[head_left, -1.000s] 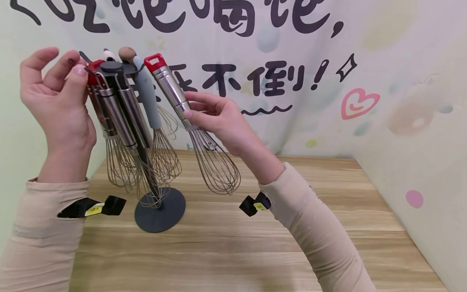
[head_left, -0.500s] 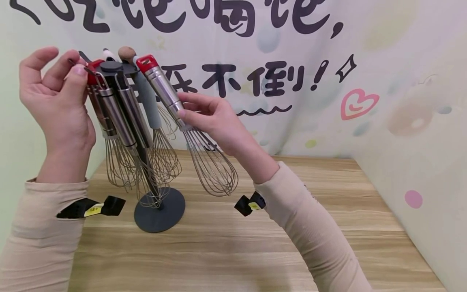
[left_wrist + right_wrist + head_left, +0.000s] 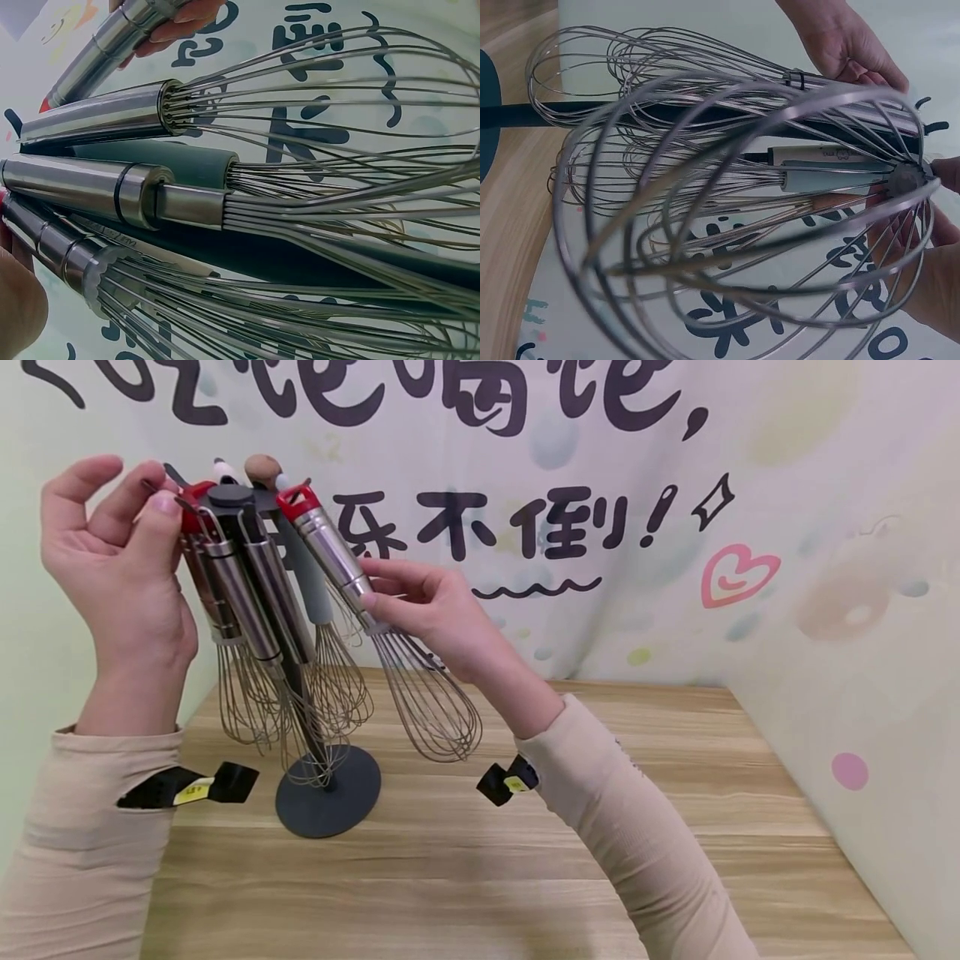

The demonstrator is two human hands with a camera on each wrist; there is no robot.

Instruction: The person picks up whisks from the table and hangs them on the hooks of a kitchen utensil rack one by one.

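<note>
My right hand (image 3: 435, 606) pinches a whisk (image 3: 326, 545) low on its steel handle, thumb in front and fingers behind. The whisk tilts, with its red hanging loop (image 3: 297, 502) up beside the stand's top and its wire balloon down to the right. A dark grey whisk stand (image 3: 328, 793) stands on the table, several whisks hanging round its top. My left hand (image 3: 123, 543) pinches at the stand's top left, a hook tip showing between its fingers, beside a red-topped whisk (image 3: 64, 251). In the right wrist view the held whisk's balloon (image 3: 742, 225) fills the foreground.
The hung whisks include steel handles (image 3: 240, 597), a pale blue handle (image 3: 318, 597) and a brown wooden one (image 3: 262, 470). The wood-grain table (image 3: 600, 827) meets a printed backdrop (image 3: 637, 568) behind and at the right. A black wrist camera (image 3: 234, 782) juts from the left sleeve.
My right hand has moved left with the whisk, its red loop coming down and closer to the stand's top. The left hand has stayed nearly still at the stand.
</note>
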